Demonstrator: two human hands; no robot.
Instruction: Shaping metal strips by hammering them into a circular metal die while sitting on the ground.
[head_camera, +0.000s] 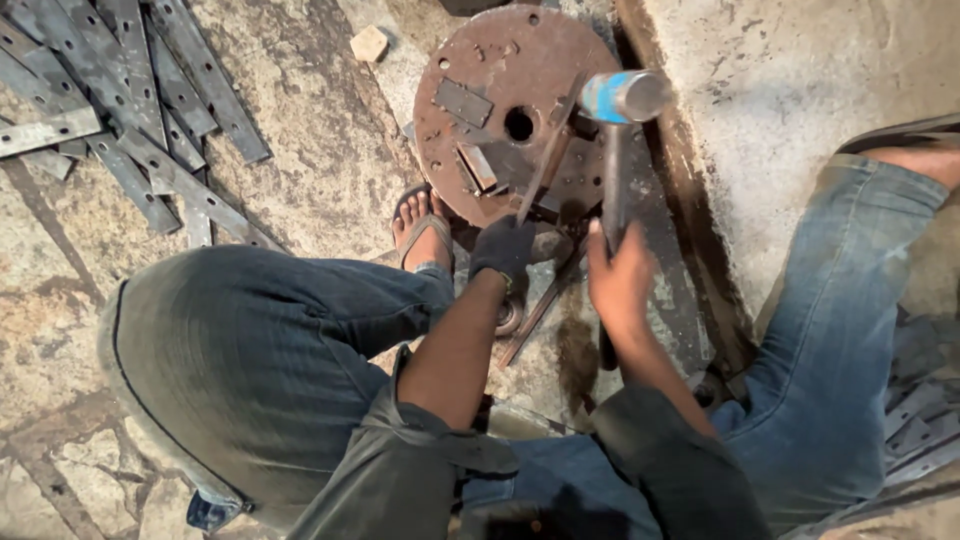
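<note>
Right hand grips hammer; head above rusty disc.

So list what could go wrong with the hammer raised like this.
1. The hammer hangs over the round rusty plate, while the gloved left hand holds a metal strip there; a miss could hit the fingers.
2. The sandalled foot sits at the plate's edge, toes exposed.
3. The right hand is bare on the handle; it could slip.

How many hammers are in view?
1: the hammer, gripped by the bare right hand, its head above the round rusty plate. Others may be hidden.
</note>
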